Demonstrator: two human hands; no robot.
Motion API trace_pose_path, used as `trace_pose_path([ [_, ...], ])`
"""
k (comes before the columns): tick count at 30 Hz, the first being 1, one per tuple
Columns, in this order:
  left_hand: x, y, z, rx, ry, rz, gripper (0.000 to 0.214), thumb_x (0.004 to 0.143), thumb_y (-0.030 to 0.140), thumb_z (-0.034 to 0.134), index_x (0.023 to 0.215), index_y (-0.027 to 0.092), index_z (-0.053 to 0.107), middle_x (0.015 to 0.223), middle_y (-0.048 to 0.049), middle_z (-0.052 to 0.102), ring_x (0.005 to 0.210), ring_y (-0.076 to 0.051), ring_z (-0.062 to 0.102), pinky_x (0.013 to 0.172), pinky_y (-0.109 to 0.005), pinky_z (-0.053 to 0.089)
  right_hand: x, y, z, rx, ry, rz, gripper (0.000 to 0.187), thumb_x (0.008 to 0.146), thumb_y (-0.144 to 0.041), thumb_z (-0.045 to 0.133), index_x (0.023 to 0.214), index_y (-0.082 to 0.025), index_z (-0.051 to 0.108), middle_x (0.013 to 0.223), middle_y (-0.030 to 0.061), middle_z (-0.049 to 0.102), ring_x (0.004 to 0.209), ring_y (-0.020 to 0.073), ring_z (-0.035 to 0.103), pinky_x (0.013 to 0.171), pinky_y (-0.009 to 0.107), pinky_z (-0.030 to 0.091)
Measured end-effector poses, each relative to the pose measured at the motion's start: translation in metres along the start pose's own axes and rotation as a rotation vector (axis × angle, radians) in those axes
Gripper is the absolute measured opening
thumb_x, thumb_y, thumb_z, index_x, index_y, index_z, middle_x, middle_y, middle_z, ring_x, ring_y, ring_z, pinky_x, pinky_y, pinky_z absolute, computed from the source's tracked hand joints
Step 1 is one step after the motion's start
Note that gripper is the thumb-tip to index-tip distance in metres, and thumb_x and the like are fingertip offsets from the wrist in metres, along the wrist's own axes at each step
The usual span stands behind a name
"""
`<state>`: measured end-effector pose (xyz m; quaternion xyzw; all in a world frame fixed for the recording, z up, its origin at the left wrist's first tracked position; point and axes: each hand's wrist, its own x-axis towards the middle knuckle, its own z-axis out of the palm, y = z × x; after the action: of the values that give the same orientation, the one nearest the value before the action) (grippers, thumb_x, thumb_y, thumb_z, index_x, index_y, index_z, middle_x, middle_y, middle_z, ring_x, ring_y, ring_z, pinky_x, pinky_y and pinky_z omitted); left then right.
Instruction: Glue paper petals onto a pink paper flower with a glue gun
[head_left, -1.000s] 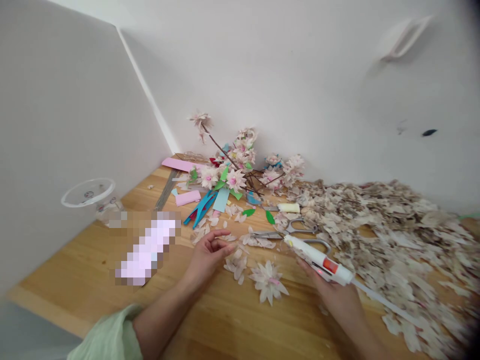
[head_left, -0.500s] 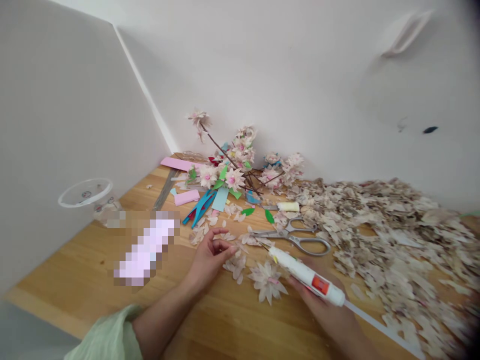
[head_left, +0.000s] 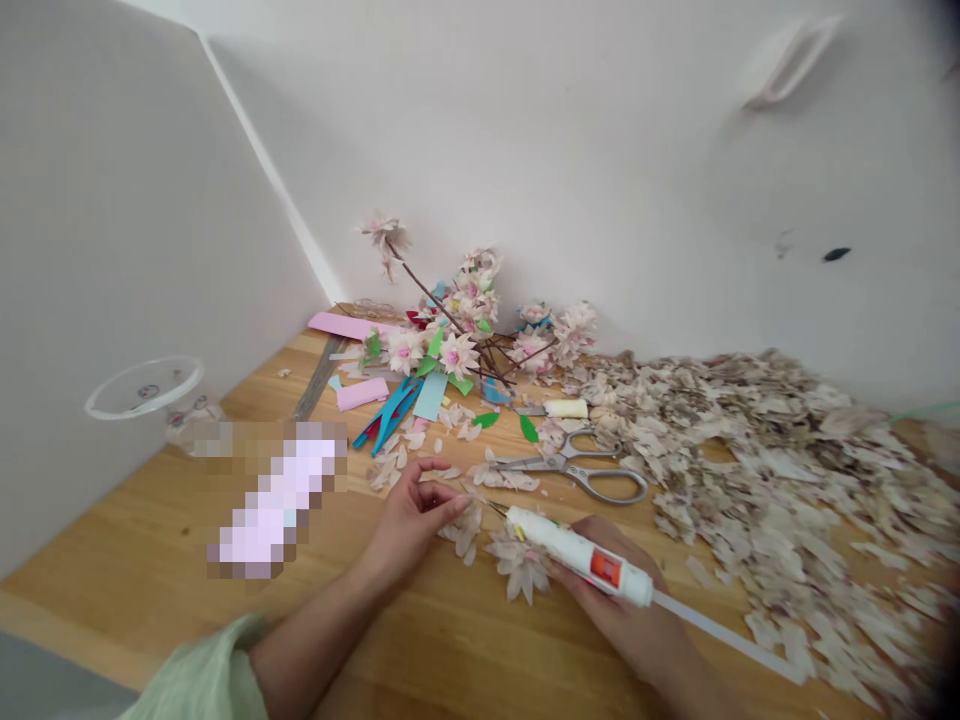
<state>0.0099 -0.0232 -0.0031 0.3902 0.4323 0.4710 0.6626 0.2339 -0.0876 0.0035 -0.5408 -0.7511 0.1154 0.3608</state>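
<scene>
Head cam, watching from my end: my left hand (head_left: 411, 510) has thumb and index finger pinched together, and what looks like a thin petal (head_left: 474, 492) pokes out of the tips, though it's so see-through I can't make out its edges. My right hand (head_left: 622, 625) has its fingers wrapped round a white glue gun (head_left: 566, 545), nozzle aimed left and just beside that pinch, with a pale glue stick (head_left: 727, 635) trailing out the back. One pale flower (head_left: 521, 570) lies on the table (head_left: 405, 640), partly hidden under the gun, and a few loose petals (head_left: 463, 535) sit between it and my left hand. Just behind, there's a pair of scissors (head_left: 556, 462), blades toward the left. Big heap of dried petals (head_left: 750, 450) off to the right, flowering branch (head_left: 459, 355) near the back wall.
</scene>
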Motion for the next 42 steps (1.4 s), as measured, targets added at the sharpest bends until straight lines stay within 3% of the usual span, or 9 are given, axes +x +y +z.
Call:
trace_pose_path([
  [11,-0.0015,0.0013,0.0007,-0.009,-0.03,-0.038,0.062,0.049,0.037,0.086,0.099,0.017,0.052,0.062,0.002,0.07,0.055,-0.011,0.061,0.06,-0.023,0.043,0.004,-0.0061,-0.0001,-0.063,-0.02,-0.039,0.026,0.088,-0.042,0.053,0.07,-0.022,0.051,0.062,0.0008,0.057,0.055,0.017,0.056,0.049,0.029,0.043],
  [22,-0.0027,0.0007,0.0022,-0.011,-0.052,-0.037,0.06,0.051,0.034,0.086,0.098,0.017,0.053,0.061,0.0027,0.07,0.056,-0.01,0.062,0.06,-0.021,0.044,0.0031,-0.0064,0.001,-0.049,0.036,-0.009,0.031,0.087,-0.046,0.053,0.067,-0.023,0.049,0.06,-0.0019,0.055,0.053,0.0156,0.054,0.047,0.028,0.041],
  [29,-0.0025,0.0003,0.0029,0.005,-0.058,-0.026,0.059,0.051,0.035,0.085,0.098,0.018,0.052,0.062,0.002,0.071,0.058,-0.012,0.063,0.06,-0.022,0.044,0.0037,-0.0069,-0.0013,-0.085,-0.026,0.015,0.028,0.088,-0.042,0.053,0.067,-0.023,0.048,0.061,-0.0013,0.055,0.055,0.0159,0.055,0.048,0.028,0.042],
  [42,-0.0039,0.0039,0.0045,-0.007,-0.059,-0.044,0.058,0.049,0.035,0.086,0.094,0.018,0.054,0.06,0.0029,0.07,0.056,-0.011,0.062,0.059,-0.021,0.044,0.004,-0.0073,-0.0003,-0.09,0.013,-0.003,0.031,0.088,-0.046,0.051,0.067,-0.023,0.049,0.06,-0.0012,0.055,0.052,0.0151,0.055,0.046,0.027,0.042],
])
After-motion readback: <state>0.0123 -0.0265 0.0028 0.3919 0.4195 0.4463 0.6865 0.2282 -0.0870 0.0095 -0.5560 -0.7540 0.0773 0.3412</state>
